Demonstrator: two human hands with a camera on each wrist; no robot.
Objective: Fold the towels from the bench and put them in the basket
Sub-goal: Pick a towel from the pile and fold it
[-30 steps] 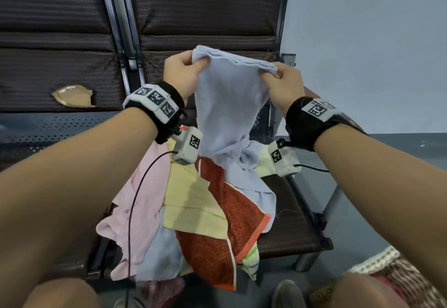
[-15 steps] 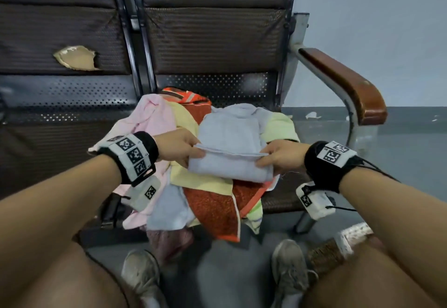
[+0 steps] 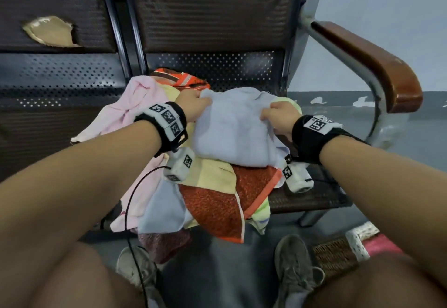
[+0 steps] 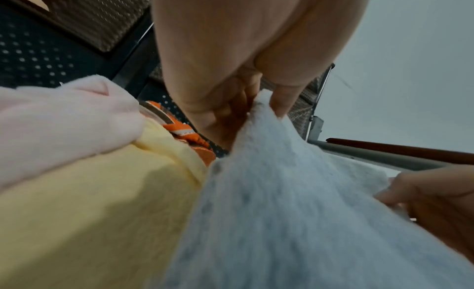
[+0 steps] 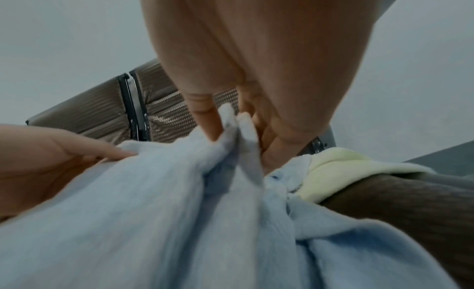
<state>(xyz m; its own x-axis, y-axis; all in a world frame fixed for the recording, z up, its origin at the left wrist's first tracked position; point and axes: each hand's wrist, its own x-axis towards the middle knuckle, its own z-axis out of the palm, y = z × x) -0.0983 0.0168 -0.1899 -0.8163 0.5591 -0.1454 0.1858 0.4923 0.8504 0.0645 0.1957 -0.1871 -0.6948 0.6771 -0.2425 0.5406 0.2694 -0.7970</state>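
— On the bench [image 3: 312, 194], what do your hands have?

— I pinch the blue towel [image 3: 232, 133] at its far corners: left hand [image 3: 191, 107] with thumb over cloth, right hand [image 3: 280, 116] with two layers bunched between thumb and fingers.

— Where does it lie?

— Atop the pile: pink towel [image 3: 135, 104], yellow towel [image 3: 210, 174], red towel [image 3: 212, 208]. The basket [image 3: 336, 254] sits on the floor by my right shoe.

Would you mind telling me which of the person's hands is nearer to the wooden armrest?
Right. The right hand pinches the light blue towel on the side facing the wooden armrest; the left hand grips the towel's opposite corner, farther from it.
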